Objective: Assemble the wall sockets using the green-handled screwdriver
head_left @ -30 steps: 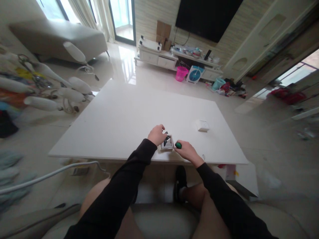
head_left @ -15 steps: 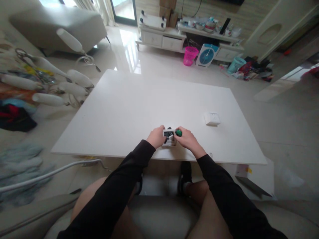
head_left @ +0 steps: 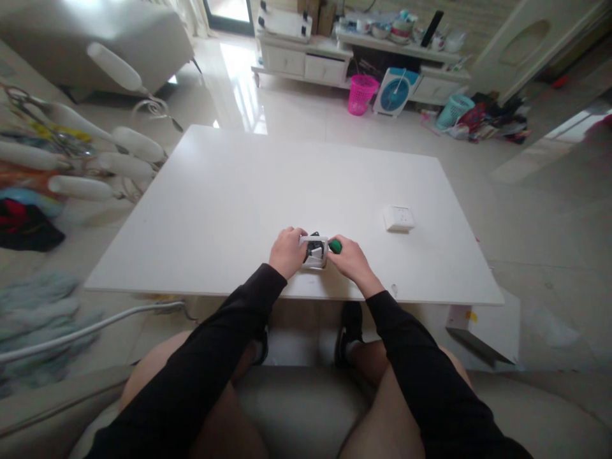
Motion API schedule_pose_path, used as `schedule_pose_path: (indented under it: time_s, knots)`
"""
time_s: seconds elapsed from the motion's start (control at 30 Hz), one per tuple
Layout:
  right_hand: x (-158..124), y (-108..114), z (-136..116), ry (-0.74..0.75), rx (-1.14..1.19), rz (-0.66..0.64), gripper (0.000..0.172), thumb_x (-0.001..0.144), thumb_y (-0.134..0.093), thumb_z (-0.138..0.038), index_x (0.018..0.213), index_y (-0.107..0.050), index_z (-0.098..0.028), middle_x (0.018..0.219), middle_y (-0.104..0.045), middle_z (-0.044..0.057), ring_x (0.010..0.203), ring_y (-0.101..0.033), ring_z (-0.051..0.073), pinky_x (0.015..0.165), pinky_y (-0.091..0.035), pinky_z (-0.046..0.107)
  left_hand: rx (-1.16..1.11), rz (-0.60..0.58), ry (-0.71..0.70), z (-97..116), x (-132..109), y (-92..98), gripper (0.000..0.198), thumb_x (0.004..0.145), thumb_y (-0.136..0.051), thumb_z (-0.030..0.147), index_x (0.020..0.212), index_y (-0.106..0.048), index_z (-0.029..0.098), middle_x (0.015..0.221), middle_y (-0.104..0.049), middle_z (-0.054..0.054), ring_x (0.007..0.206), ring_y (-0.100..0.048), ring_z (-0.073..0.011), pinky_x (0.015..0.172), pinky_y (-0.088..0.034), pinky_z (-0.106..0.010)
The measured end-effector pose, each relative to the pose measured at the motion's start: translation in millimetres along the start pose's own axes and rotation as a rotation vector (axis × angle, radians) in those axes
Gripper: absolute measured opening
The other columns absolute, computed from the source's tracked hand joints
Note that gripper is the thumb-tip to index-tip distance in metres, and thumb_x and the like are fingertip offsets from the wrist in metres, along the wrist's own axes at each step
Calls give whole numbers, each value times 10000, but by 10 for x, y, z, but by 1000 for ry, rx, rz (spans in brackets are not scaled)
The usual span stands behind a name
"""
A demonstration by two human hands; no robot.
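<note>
A small white square part with dark innards (head_left: 314,251) lies near the front edge of the white table (head_left: 239,204). My left hand (head_left: 287,252) is closed on its left side and steadies it. My right hand (head_left: 348,258) is closed round a tool with a green handle (head_left: 335,246), whose tip points into the part. A white wall socket plate (head_left: 398,218) lies on the table to the right, apart from both hands.
A rack of white pegs with scissors (head_left: 71,153) stands at the left. On the floor beyond the table are a pink basket (head_left: 360,94), a blue fan (head_left: 394,93) and a low white cabinet (head_left: 306,60). A white cable (head_left: 95,325) runs at lower left.
The view has tilted down and the hands sit a little higher and further left in frame. Both hands keep their hold on the part and the tool.
</note>
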State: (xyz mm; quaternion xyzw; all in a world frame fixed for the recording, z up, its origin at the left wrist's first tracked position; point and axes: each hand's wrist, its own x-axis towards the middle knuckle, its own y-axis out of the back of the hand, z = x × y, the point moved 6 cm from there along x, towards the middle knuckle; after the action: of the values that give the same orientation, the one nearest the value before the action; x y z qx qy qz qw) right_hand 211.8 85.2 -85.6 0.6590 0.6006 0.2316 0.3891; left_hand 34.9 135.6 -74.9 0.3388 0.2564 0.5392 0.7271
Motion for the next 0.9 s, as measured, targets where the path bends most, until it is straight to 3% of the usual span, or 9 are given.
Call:
schedule_pose_path:
  time_s: [0.17, 0.27, 0.33, 0.43, 0.53, 0.63, 0.73, 0.83, 0.9]
  knots:
    - [53, 68, -37, 18, 169, 88, 175, 807, -692, -256, 981, -696, -250, 934, -747, 23, 881, -652, 199, 802, -474, 306, -243, -14, 6, -1, 70, 40, 163, 882, -664, 175, 1002, -775, 176, 740, -670, -6, 725, -622, -176, 741, -505, -312]
    - [95, 139, -37, 15, 341, 172, 151, 789, -744, -325, 882, -673, -229, 828, -694, -4, 792, -605, 167, 752, -463, 291, -404, 13, -22, 25, 69, 119, 158, 865, -696, 216, 982, -789, 165, 738, -694, -6, 699, -624, -155, 685, -497, -284]
    - [112, 182, -39, 2, 547, 199, 247, 776, -782, -420, 867, -665, -222, 764, -667, -16, 703, -566, 141, 655, -444, 266, -508, 46, -72, 49, 41, 177, 188, 870, -712, 259, 1006, -798, 163, 780, -723, -21, 712, -638, -151, 654, -501, -269]
    - [114, 230, -61, -48, 904, 193, 432, 776, -775, -599, 959, -652, -229, 747, -680, -31, 494, -447, 87, 446, -313, 241, -626, 89, -196, 110, -22, 255, 222, 875, -753, 318, 1031, -823, 176, 865, -756, -49, 761, -670, -159, 670, -545, -279]
    - [94, 285, -92, -94, 1113, 220, 495, 761, -763, -664, 956, -634, -228, 765, -695, -35, 382, -371, 47, 360, -216, 240, -605, 133, -348, 200, -88, 302, 129, 868, -795, 274, 970, -846, 215, 895, -766, -52, 827, -689, -176, 799, -587, -341]
    - [74, 311, -98, -117, 1125, 262, 421, 688, -826, -531, 888, -639, -211, 703, -684, -40, 378, -401, 46, 356, -259, 226, -476, 161, -460, 282, -139, 293, 69, 890, -788, 216, 897, -846, 253, 887, -757, -42, 885, -675, -193, 872, -583, -388]
    - [53, 299, -38, -171, 1065, 308, 340, 620, -813, -353, 880, -654, -201, 675, -699, -30, 407, -475, 71, 356, -276, 212, -357, 175, -520, 340, -180, 263, 167, 887, -745, 117, 882, -834, 258, 1018, -752, -51, 1011, -648, -217, 926, -581, -413]
    - [38, 347, 90, -205, 978, 407, 295, 624, -763, -300, 880, -657, -199, 673, -691, -24, 451, -560, 104, 361, -294, 202, -260, 215, -474, 344, -197, 263, 371, 814, -636, -40, 976, -814, 243, 1198, -709, -66, 1180, -599, -241, 1018, -563, -440]
    - [43, 431, 215, -206, 892, 490, 262, 644, -742, -296, 870, -648, -200, 685, -683, -19, 492, -615, 129, 375, -324, 202, -250, 204, -393, 309, -184, 252, 440, 772, -574, -80, 1016, -783, 222, 1175, -689, -71, 1171, -603, -237, 994, -574, -422]
